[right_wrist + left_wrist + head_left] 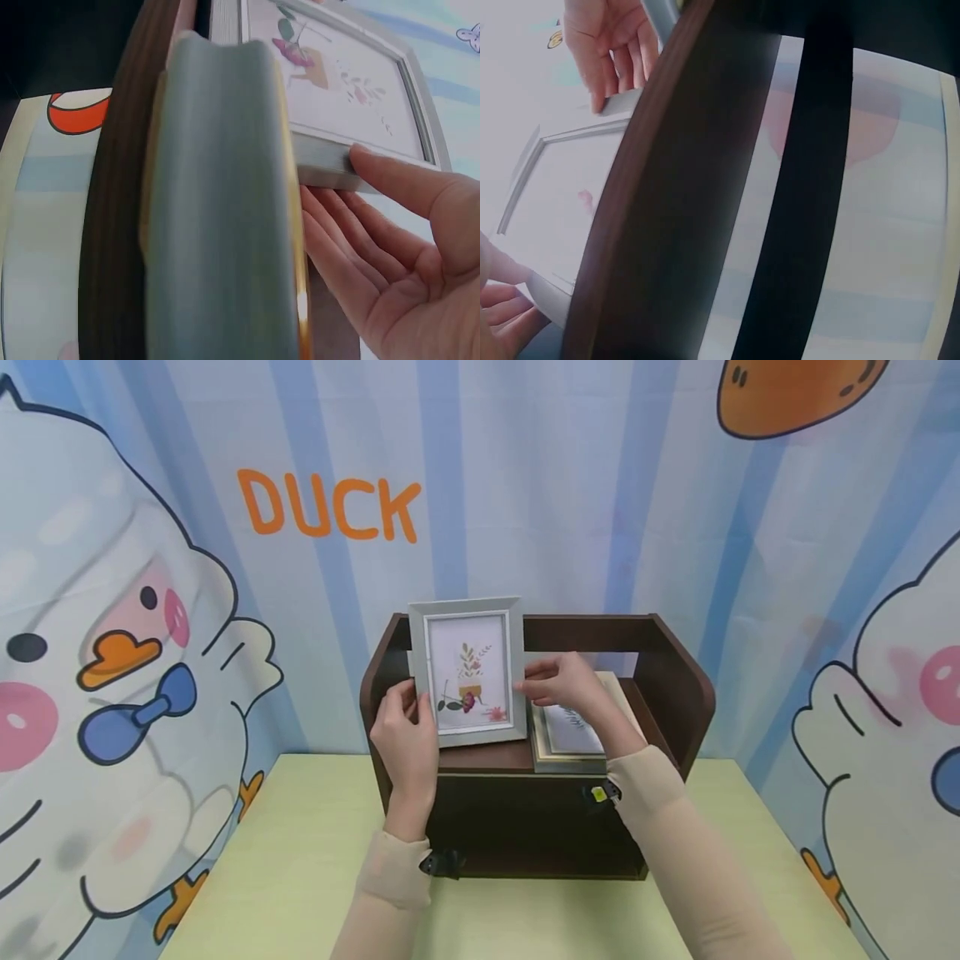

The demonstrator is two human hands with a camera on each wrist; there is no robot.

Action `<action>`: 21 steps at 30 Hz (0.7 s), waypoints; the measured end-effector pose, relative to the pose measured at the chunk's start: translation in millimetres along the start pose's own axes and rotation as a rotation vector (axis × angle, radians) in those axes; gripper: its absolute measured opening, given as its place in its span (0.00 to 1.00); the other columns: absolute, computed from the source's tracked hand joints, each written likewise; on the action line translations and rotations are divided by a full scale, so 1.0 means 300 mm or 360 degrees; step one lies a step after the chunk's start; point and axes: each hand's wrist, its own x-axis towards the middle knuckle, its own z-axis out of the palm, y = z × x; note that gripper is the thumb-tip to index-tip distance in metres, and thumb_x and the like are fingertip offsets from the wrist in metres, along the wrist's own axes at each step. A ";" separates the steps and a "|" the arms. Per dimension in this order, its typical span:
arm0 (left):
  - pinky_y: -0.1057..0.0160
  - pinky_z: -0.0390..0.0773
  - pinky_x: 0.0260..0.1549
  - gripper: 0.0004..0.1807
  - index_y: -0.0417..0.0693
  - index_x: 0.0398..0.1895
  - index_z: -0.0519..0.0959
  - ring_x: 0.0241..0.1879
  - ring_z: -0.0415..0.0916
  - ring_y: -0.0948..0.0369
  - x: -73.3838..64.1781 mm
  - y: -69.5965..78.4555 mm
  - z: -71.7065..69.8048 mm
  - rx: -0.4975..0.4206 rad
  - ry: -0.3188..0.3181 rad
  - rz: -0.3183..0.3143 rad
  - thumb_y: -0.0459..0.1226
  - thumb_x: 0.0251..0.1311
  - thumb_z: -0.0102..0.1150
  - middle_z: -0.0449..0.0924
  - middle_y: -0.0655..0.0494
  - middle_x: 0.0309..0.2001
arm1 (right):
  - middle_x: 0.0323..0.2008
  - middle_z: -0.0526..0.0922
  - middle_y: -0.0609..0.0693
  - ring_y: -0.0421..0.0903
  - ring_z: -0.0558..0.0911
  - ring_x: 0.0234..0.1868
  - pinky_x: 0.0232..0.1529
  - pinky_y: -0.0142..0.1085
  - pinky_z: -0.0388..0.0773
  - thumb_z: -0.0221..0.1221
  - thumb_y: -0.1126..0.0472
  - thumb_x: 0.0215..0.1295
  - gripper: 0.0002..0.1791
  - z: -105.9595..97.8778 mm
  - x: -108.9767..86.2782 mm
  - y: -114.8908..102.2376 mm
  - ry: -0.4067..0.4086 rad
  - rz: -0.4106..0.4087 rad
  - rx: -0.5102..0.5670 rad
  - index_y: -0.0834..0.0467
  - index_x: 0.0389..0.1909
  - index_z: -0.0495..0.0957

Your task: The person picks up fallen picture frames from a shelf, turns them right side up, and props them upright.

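A silver-grey picture frame (467, 668) with pressed-flower art stands upright, tilted slightly, at the left part of the dark brown shelf (487, 760). My left hand (407, 735) grips its lower left edge. On the right edge, my right hand (562, 683) pinches the frame, thumb in front and fingers behind, as the right wrist view shows. Whether the frame's bottom touches the shelf board, I cannot tell. Beside it, partly under my right forearm, lies a stack of flat frames (570, 731), the top one bearing a leaf print.
The shelf unit stands on a pale yellow-green table (300, 860), its right side panel (678, 693) rising beyond the stack. An open lower compartment (525, 827) lies below the board. Behind hangs a striped blue curtain (555, 485) with duck drawings.
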 end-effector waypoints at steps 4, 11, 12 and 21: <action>0.63 0.83 0.41 0.10 0.36 0.43 0.79 0.41 0.82 0.53 -0.015 -0.013 0.003 0.0005 -0.0008 -0.0010 0.32 0.59 0.61 0.81 0.42 0.40 | 0.47 0.84 0.58 0.51 0.85 0.42 0.43 0.41 0.83 0.67 0.53 0.56 0.24 0.012 -0.012 0.004 0.0092 0.0014 -0.0036 0.61 0.51 0.79; 0.60 0.83 0.39 0.10 0.34 0.42 0.80 0.40 0.83 0.51 -0.035 -0.029 0.001 0.0088 -0.0002 0.0010 0.30 0.58 0.61 0.81 0.41 0.39 | 0.42 0.85 0.56 0.47 0.86 0.38 0.38 0.37 0.84 0.68 0.51 0.55 0.21 0.043 -0.032 0.015 0.0220 0.0018 -0.0097 0.60 0.46 0.83; 0.59 0.83 0.39 0.10 0.34 0.42 0.79 0.40 0.83 0.51 -0.038 -0.031 0.000 0.0103 -0.0003 0.0011 0.30 0.58 0.61 0.81 0.40 0.39 | 0.42 0.86 0.56 0.47 0.86 0.37 0.38 0.36 0.84 0.68 0.51 0.54 0.21 0.047 -0.035 0.016 0.0237 0.0015 -0.0104 0.59 0.45 0.83; 0.50 0.82 0.41 0.13 0.34 0.47 0.77 0.43 0.80 0.46 -0.058 -0.041 -0.011 0.0250 -0.0035 -0.0002 0.30 0.60 0.59 0.81 0.39 0.42 | 0.39 0.86 0.56 0.46 0.86 0.34 0.36 0.36 0.84 0.68 0.50 0.54 0.21 0.085 -0.048 0.013 0.0327 -0.0043 -0.0124 0.60 0.43 0.84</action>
